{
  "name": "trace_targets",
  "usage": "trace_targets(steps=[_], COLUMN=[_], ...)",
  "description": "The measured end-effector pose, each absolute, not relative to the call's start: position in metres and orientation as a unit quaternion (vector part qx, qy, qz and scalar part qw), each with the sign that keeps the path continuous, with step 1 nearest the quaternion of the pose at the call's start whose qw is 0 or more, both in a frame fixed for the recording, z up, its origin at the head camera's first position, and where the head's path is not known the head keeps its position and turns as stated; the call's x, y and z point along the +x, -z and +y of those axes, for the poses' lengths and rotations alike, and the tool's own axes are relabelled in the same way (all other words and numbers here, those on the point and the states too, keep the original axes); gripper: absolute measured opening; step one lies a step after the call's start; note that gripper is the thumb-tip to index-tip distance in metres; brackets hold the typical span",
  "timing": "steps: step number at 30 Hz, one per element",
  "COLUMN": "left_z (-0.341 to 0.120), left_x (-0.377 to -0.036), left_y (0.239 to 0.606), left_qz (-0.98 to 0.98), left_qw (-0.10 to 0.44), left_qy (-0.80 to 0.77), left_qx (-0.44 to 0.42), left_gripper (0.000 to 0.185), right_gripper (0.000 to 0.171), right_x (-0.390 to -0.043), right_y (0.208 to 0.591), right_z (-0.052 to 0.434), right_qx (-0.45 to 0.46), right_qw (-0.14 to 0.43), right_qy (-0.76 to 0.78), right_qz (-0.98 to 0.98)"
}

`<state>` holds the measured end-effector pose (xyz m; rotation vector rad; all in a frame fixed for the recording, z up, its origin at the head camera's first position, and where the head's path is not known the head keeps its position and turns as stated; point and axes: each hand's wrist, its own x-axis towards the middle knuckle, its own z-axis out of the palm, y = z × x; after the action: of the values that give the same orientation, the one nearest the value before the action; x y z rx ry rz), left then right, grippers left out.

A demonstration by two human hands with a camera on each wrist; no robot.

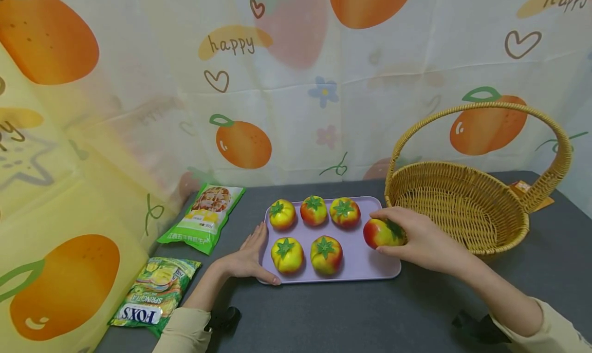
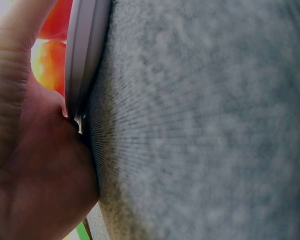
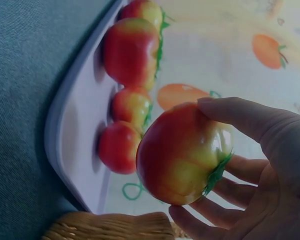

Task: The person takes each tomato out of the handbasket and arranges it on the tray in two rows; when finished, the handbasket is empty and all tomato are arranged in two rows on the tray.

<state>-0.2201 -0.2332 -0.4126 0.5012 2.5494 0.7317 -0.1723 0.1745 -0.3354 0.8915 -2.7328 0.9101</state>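
My right hand holds a red-and-yellow tomato between thumb and fingers, over the right end of a lilac tray. In the right wrist view its green leafy top faces the palm, and the fruit is raised off the tray. Several similar tomatoes stand on the tray in two rows, among them a front one and a back one. At the tray's left end rests my left hand, fingers extended along the side and thumb at the near left corner. The left wrist view shows its palm against the tray rim.
A wicker basket with a tall arched handle stands right of the tray, close to my right hand. Left of my left hand lie a green-and-white food bag and a Fox's candy bag. An orange packet lies behind the basket.
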Motion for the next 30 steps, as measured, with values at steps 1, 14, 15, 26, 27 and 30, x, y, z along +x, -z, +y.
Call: trace_targets(steps=[1,14,15,26,27,30], left_z=[-0.233,-0.232,-0.232,-0.233,-0.233,-0.232], left_x=[-0.220,-0.220,-0.220,-0.221,-0.221,-0.221], left_y=[0.413,0.414,0.414,0.413,0.413,0.412], left_qz=[0.922,0.927,0.927,0.926,0.926,0.925], left_qw=[0.219,0.201,0.201,0.208,0.209,0.212], left_qy=[-0.264,-0.253,-0.253,-0.252,-0.253,-0.254], left_qx=[0.181,0.190,0.191,0.187,0.187,0.186], left_gripper=[0.141,0.141,0.141,0.142,0.142,0.142], right_gripper=[0.056,0.051,0.050,0.051,0.051,0.053], right_x=[-0.172,-0.174,-0.174,-0.174,-0.174,-0.174], right_y=[0.336,0.353,0.354,0.366,0.367,0.369], right_z=[0.173,0.163,0.162,0.154,0.154,0.153], right_qx=[0.295,0.308,0.307,0.297,0.296,0.294], right_qw=[0.060,0.038,0.036,0.009,0.006,-0.001], right_qy=[-0.301,-0.290,-0.289,-0.287,-0.287,-0.285], right_qz=[-0.905,-0.906,-0.906,-0.910,-0.911,-0.912])
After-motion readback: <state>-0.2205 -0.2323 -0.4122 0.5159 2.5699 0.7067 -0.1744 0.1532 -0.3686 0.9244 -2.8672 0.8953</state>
